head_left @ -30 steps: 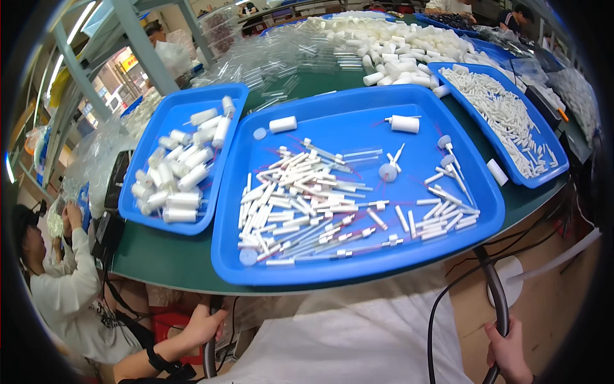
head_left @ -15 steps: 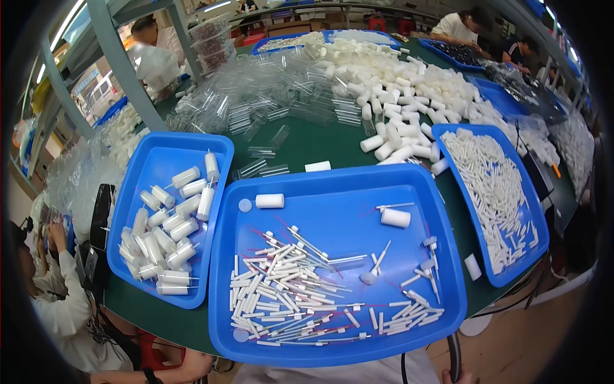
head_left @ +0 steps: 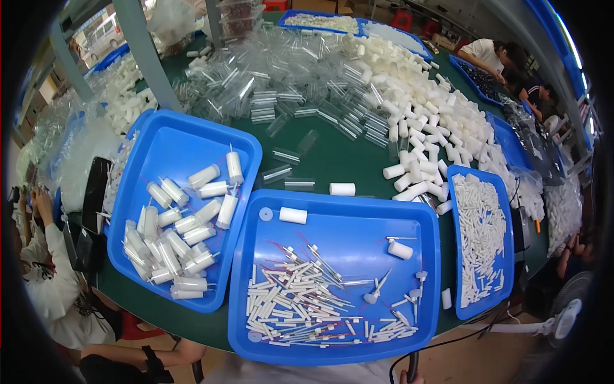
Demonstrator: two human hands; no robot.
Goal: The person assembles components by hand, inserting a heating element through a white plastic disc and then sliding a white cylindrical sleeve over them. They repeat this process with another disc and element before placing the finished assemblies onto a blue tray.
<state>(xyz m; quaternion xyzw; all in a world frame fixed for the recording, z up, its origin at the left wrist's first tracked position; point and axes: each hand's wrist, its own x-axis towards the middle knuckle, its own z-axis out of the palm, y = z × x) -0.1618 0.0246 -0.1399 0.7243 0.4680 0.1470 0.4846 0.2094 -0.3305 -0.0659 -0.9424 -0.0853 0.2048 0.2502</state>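
The near blue tray (head_left: pixel 332 200) holds a loose heap of thin white tubes with red wires (head_left: pixel 288 301), two white cylinders (head_left: pixel 293 215) and a clear disc (head_left: pixel 265 214). Neither hand is in it. At the lower edge my right hand (head_left: pixel 416 379), mostly cut off, is closed round a curved black bar (head_left: pixel 413 363) like a chair armrest. My left arm reaches out to the left below the table edge, a black band (head_left: pixel 153 358) on its wrist. Beyond the band, my left hand (head_left: pixel 112 351) is near a dark shape; its fingers cannot be made out.
Left stands a blue tray (head_left: pixel 246 144) of capped white cylinders (head_left: pixel 204 176); right, a blue tray (head_left: pixel 454 192) of short white tubes (head_left: pixel 480 237). Clear plastic sleeves (head_left: pixel 275 83) and white cylinders (head_left: pixel 422 147) pile up behind. People work at left and far right. A fan (head_left: pixel 566 320) stands at right.
The view has shifted and tilted, so trays and piles sit elsewhere in the picture. Tray contents look the same. My right hand stays on the black bar; my left arm still reaches left.
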